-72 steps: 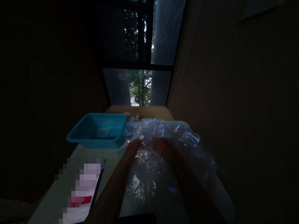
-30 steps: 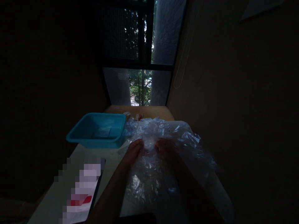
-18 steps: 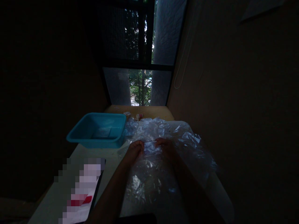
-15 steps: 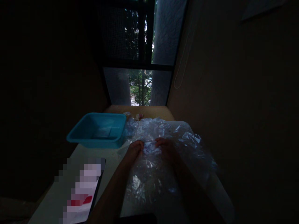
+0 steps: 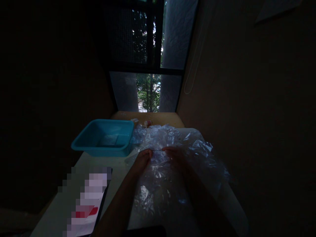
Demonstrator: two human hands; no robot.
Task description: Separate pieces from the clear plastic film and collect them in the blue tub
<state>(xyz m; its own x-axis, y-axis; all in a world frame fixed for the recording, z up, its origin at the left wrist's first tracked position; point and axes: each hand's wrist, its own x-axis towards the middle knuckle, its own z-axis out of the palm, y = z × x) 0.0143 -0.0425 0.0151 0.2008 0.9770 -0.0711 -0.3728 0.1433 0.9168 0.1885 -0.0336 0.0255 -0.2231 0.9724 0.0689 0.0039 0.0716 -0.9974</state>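
My left hand (image 5: 144, 157) is closed in a pinch on the near-side edge of a clear plastic bag (image 5: 159, 158). My right hand (image 5: 175, 157) grips the bag's other side, its index finger pointing along the upper edge. Between the two hands the plastic is drawn into a flat, folded patch with a fairly straight top edge. More crumpled clear plastic (image 5: 161, 133) lies beyond my hands and spreads to the right. Dim light and my own fingers hide the exact pinch points.
A blue plastic basin (image 5: 127, 148) stands at the left, with something flat and pale inside. A partly blurred tablet or sheet (image 5: 92, 197) lies on the white table (image 5: 118, 164) nearer me. Behind are a small pinkish roll (image 5: 147, 123) and a window (image 5: 148, 92).
My right hand's fingers have shifted slightly along the bag's top edge, toward the left. The plastic between my hands looks flatter and less bright. My left hand has hardly moved.
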